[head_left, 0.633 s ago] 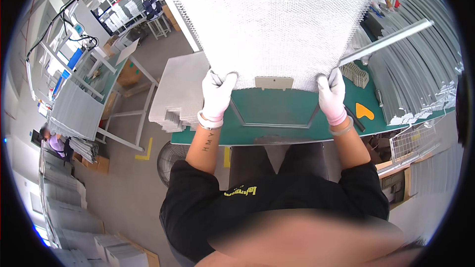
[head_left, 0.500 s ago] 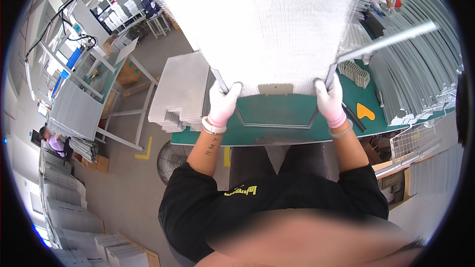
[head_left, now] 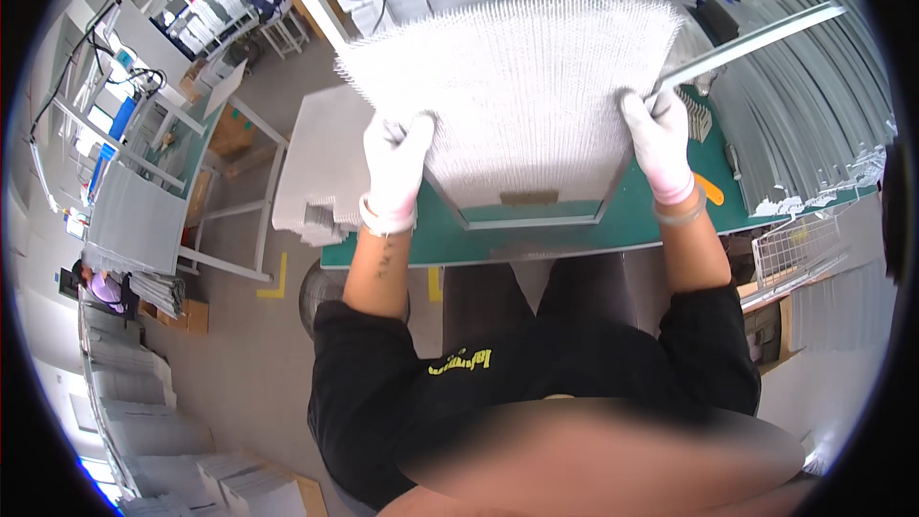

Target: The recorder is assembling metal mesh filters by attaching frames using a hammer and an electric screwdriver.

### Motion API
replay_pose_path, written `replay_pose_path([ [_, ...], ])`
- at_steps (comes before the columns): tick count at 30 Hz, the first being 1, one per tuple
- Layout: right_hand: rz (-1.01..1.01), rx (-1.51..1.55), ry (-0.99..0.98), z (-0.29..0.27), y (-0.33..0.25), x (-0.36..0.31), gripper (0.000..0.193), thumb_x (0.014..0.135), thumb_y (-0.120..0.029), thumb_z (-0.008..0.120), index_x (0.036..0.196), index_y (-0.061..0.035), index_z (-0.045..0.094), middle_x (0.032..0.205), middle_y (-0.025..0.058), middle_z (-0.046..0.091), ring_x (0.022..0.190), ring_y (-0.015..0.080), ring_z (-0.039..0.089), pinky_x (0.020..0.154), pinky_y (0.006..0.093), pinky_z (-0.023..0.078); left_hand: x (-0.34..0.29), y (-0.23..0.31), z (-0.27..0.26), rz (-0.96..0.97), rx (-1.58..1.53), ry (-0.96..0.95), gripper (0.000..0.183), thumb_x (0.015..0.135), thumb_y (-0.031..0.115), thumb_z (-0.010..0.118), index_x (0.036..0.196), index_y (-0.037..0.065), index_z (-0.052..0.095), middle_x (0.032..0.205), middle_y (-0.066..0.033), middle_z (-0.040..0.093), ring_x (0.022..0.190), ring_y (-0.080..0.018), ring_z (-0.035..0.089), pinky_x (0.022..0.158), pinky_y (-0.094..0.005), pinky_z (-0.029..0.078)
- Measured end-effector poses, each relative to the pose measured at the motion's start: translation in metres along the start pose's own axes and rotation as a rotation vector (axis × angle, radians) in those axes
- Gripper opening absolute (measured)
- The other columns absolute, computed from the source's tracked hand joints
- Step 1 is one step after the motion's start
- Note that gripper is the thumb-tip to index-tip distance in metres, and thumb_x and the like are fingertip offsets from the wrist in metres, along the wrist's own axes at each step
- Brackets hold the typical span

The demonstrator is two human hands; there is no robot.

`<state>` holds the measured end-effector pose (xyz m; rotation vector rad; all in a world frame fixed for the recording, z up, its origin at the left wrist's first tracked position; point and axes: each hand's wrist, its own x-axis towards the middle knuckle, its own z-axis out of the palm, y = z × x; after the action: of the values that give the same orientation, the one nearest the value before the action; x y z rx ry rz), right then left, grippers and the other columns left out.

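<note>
Centrally, a large white panel (head_left: 522,96) of fine expanded mesh, finely textured and slightly curved, was held above the green worktop (head_left: 574,225). The left hand (head_left: 394,165), in a white knit glove, was closed over the panel's near left edge, fingers wrapped onto its face. The right hand (head_left: 661,139), gloved alike, was closed over the near right edge. Both wrists carried thin bands.

Beneath the panel's near edge a grey metal frame (head_left: 531,215) of thin rectangular section lay flat on the worktop, with a small tan tab (head_left: 528,198) at the middle of its near side. The panel's near edge sat just above this frame; whether the two touched could not be told.

To the right, a long straight metal bar (head_left: 756,38) ran diagonally from beside the right hand toward the far right. An orange flat piece (head_left: 711,190) lay on the worktop near the right wrist. Curved grey metal strips (head_left: 814,124) were stacked in rows at the far right.

To the left, a stack of grey mesh sheets (head_left: 321,168) rested just beside the worktop's left end.
</note>
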<state>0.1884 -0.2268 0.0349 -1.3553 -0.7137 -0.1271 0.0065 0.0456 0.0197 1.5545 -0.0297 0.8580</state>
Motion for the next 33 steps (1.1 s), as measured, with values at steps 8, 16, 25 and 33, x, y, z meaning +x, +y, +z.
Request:
replay_pose_path([
  [8,-0.049,0.145,0.004,0.004,-0.002,-0.011,0.023,0.098,-0.013,0.063,0.114,0.0029,0.059,0.090,-0.0017,0.064,0.079,0.0044,0.053,0.072,0.0213,0.045,-0.010,0.000,0.022,0.193,0.099,0.164,0.017,0.087,-0.003,0.067,0.104,-0.002,0.064,0.093,-0.0023,0.068,0.079,-0.0058,0.058,0.073,-0.0214,0.047],
  [16,0.083,0.225,-0.032,-0.007,0.069,-0.056,0.032,0.098,-0.009,0.060,0.127,0.0019,0.055,0.116,0.0035,0.064,0.103,0.0095,0.058,0.093,0.0272,0.046,-0.052,-0.047,0.021,0.008,0.060,0.141,0.029,0.088,0.001,0.068,0.117,-0.004,0.063,0.105,-0.0077,0.071,0.096,-0.0126,0.065,0.086,-0.0280,0.051],
  [25,0.013,0.002,-0.238,-0.017,-0.004,0.010,0.025,0.102,-0.018,0.054,0.115,0.0021,0.061,0.095,0.0067,0.067,0.084,0.0098,0.058,0.077,0.0235,0.046,-0.010,0.014,-0.003,0.109,0.054,0.068,0.019,0.085,-0.003,0.062,0.102,-0.001,0.068,0.098,-0.0081,0.069,0.088,-0.0145,0.064,0.080,-0.0272,0.051],
  [33,-0.270,0.229,-0.313,-0.035,-0.009,-0.039,0.033,0.097,-0.032,0.062,0.087,-0.0013,0.062,0.076,0.0091,0.067,0.068,0.0239,0.065,0.059,0.0358,0.051,-0.041,0.023,0.023,0.210,-0.329,-0.435,0.021,0.082,0.020,0.072,0.089,0.000,0.075,0.090,-0.0170,0.068,0.083,-0.0303,0.065,0.073,-0.0418,0.053],
])
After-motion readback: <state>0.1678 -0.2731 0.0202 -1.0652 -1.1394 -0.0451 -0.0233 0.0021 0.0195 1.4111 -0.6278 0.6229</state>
